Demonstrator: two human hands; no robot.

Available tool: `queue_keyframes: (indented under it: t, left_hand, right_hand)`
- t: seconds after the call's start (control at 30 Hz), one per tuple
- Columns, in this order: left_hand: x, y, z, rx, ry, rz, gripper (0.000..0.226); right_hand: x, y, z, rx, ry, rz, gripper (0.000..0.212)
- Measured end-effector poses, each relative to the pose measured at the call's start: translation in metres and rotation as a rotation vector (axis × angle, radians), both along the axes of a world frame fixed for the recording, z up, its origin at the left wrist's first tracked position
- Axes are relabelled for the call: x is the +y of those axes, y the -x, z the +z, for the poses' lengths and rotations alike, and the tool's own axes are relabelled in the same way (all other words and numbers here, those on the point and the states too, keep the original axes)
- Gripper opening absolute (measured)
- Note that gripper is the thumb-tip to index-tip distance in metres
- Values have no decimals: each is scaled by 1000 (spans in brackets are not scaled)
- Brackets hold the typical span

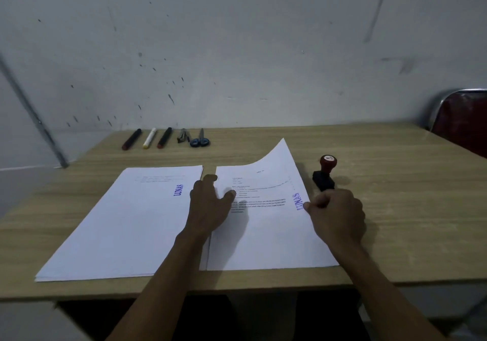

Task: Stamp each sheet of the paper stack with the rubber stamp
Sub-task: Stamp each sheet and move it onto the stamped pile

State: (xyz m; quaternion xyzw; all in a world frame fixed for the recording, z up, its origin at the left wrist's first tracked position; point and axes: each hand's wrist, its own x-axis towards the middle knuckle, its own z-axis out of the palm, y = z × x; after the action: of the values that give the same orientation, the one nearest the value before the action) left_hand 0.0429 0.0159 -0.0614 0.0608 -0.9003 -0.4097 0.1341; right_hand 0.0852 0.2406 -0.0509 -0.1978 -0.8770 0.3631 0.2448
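Two piles of white paper lie side by side on the wooden desk. The left pile shows a blue LUNAS stamp on its top sheet. The right pile's top sheet also bears a blue LUNAS mark, and its far right corner curls upward. My left hand rests flat across the gap, fingers on the right pile's left edge. My right hand pinches the top sheet's right edge. The rubber stamp, red knob on a black base, stands upright just beyond my right hand.
Along the desk's far edge lie three markers, a small dark tool and blue-handled scissors. A dark red chair back stands at the far right. A grey wall rises right behind the desk.
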Motion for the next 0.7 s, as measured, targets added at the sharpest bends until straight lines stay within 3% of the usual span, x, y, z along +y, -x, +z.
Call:
queue_keyframes:
  t: [0.13,0.27,0.47,0.6,0.7]
  left_hand:
    - [-1,0,3,1,-7,10,59]
    - [-2,-2,8,18,-29,33,58]
    - [-12,-8,24,-27,-337,53,64]
    - [-26,-9,43,-47,-694,-21,20]
    - [-42,-12,54,7,-735,0,12]
  right_hand:
    - [0,-1,2,8,-5,-19,21]
    - [4,-2,8,83,111,122,10]
    - [0,-7,34,284,428,287,16]
    - [-6,-4,48,310,628,369,7]
    - [-18,0,52,267,688,366,7]
